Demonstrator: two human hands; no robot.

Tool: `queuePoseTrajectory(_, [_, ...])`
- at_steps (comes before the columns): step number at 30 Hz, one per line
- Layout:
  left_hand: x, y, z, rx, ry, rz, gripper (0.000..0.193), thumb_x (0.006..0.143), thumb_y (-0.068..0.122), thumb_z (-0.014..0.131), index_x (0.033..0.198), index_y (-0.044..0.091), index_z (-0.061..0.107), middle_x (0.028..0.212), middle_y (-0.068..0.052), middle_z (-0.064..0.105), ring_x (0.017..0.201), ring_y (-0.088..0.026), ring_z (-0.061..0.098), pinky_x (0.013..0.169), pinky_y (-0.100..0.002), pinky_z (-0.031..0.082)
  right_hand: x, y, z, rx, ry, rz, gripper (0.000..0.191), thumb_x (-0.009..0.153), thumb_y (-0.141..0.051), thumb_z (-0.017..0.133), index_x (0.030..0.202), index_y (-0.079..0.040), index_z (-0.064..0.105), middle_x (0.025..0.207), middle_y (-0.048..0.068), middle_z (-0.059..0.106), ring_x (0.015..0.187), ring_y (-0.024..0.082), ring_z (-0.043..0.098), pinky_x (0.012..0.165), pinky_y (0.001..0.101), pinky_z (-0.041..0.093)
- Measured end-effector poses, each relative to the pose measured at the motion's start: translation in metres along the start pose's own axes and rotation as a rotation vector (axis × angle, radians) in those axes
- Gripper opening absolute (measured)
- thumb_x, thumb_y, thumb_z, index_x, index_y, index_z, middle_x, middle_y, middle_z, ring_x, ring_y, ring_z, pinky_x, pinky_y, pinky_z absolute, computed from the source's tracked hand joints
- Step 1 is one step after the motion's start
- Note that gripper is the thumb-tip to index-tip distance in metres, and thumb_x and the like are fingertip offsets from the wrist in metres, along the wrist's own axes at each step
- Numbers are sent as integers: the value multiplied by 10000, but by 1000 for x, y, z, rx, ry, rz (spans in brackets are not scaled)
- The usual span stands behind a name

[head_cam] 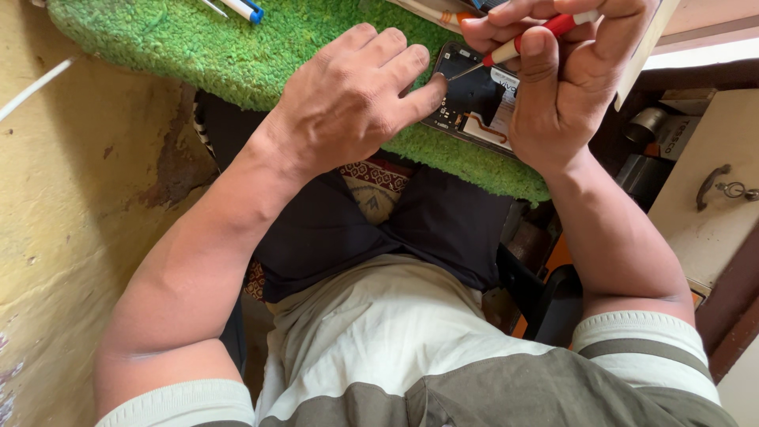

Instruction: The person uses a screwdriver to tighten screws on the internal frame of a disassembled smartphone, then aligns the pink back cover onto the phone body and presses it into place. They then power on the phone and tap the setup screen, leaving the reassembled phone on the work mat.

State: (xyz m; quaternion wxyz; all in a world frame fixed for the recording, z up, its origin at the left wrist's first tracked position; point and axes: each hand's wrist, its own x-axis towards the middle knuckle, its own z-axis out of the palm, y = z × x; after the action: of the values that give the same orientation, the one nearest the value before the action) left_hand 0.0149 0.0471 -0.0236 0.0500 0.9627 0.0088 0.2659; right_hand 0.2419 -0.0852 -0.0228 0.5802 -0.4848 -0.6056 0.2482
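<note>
Two hands meet over an opened phone [474, 99] that lies back-off on a shaggy green mat [237, 55], near the mat's front edge and above the person's lap. The left hand [348, 99] lies flat and spread, its forefinger pressing the phone's near-left corner, closed on nothing. The right hand [565, 79] is pinched tight around a slim screwdriver [522, 43] with a red and white handle, its thin metal tip angled down onto the upper left of the exposed interior. From here the main hazard is a slip: the blade is fine and hard, the board beneath it dark, smooth and crowded, and a copper-coloured ribbon cable [486, 130] curls just beside the working spot, so a skid could gouge or tear it. The phone is braced by one fingertip only, and the springy pile may let it rock under pressure. Any loosened screw would vanish easily in the long fibres or drop off the edge into the lap. What the tip actually sits on is too small to tell, possibly a screw head. A blue and white pen [241, 9] lies at the mat's far side, and a pale cabinet with a metal handle [711, 186] stands to the right.
</note>
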Motion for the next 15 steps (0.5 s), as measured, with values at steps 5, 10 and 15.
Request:
queuePoseTrajectory(5, [0,0,-1,-6,1,0,177,1018,133,630,1151,106,743,1122,-83,668,1053,-228,635,997,-380,513,-2,-1,1,39,19,44,170,1251,-127,508,1322,-100,356,1175,87,575,1065,174,687,952,335,622])
queuePoseTrajectory(10, [0,0,0,0,6,3,175,1020,127,631,1153,100,742,1128,-87,667,1058,-231,633,999,-383,513,-2,-4,4,2,9,12,182,1246,-120,510,1315,-91,344,1189,115,599,1066,176,678,962,338,637])
queuePoseTrajectory(15, [-1,0,0,-4,11,1,180,1020,128,631,1162,100,738,1132,-91,665,1069,-238,632,1001,-394,515,3,-10,6,-45,-8,-31,194,1236,-107,499,1315,-82,324,1176,156,618,1038,198,715,920,308,651])
